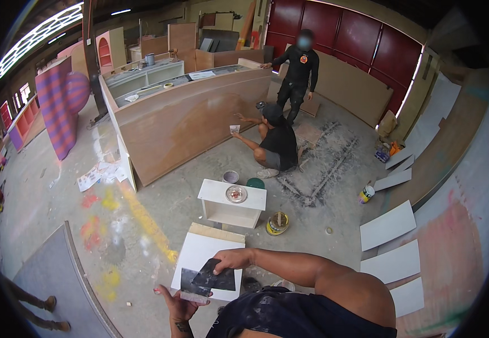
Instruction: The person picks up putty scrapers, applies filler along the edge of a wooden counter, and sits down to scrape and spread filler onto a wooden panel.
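Note:
My right hand is closed on a dark, flat putty spreader. Beneath and to the left, my left hand grips a second dark plate, its lower edge coated with pale pinkish paste. The spreader overlaps the plate's right part. Under both hands lies a white board with a tan far edge. Just beyond it stands a small white bench-like box, open toward me, with a round clear dish on top.
An open paint can stands right of the box. Ahead, a person sits beside a large brown wooden panel; another person stands behind. White boards lie along the right. A grey sheet is at lower left.

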Available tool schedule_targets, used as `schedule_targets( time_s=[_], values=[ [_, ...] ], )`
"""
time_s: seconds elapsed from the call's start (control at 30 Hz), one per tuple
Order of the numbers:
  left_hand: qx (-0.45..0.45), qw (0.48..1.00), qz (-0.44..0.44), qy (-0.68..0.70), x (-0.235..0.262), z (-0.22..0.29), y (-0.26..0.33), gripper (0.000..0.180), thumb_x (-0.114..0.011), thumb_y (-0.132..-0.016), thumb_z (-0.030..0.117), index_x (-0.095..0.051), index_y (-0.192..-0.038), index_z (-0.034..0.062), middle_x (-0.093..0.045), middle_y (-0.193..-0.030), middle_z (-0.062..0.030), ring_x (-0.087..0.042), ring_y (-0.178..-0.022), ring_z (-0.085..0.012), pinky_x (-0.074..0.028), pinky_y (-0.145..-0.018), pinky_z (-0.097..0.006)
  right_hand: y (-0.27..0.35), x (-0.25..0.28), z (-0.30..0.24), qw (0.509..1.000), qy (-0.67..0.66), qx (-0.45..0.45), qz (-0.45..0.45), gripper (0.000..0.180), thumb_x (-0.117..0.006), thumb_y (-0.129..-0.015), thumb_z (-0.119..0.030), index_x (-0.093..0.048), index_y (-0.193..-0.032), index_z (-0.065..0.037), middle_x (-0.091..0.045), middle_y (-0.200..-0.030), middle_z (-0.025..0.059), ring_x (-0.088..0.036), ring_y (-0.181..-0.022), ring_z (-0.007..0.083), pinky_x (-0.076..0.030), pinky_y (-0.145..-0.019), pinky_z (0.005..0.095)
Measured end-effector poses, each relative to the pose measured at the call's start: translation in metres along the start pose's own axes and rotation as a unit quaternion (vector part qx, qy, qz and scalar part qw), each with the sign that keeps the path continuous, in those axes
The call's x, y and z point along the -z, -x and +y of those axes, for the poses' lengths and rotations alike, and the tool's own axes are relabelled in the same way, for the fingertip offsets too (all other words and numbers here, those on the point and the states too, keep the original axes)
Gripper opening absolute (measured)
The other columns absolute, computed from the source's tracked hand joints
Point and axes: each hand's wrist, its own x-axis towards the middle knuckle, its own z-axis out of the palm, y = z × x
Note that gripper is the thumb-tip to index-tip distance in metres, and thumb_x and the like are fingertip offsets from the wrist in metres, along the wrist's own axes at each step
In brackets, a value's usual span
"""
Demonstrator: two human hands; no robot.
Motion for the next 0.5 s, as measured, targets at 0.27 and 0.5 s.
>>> schedule_targets(
  time_s=[0.27, 0.5],
  values=[
    [-0.133, 0.967, 0.057, -0.208, -0.039, -0.005, -0.038, 0.076, -0.042, -0.1, 0.061, -0.042, -0.145, -0.0005, -0.054, -0.141, -0.0159, -0.05, -0.133, -0.029, -0.036, -0.113, -0.043, 0.012, 0.014, 0.032, 0.932, -0.356, 0.063, -0.02, 0.035, -0.061, -0.092, -0.004, -0.058, -0.126, 0.005, -0.069, -0.117, 0.0123, -0.068, -0.103, 0.0179, -0.053, -0.096, 0.0317],
    [-0.177, 0.969, 0.056, -0.166, -0.099, -0.005, -0.068, 0.071, -0.033, -0.104, 0.056, -0.038, -0.149, 0.0014, -0.053, -0.142, -0.0198, -0.051, -0.133, -0.0298, -0.036, -0.114, -0.044, 0.011, 0.034, 0.03, 0.924, -0.373, 0.082, -0.028, 0.032, -0.061, -0.093, -0.007, -0.059, -0.124, 0.004, -0.069, -0.115, 0.0085, -0.068, -0.1, 0.0149, -0.054, -0.093, 0.031]
  ],
)
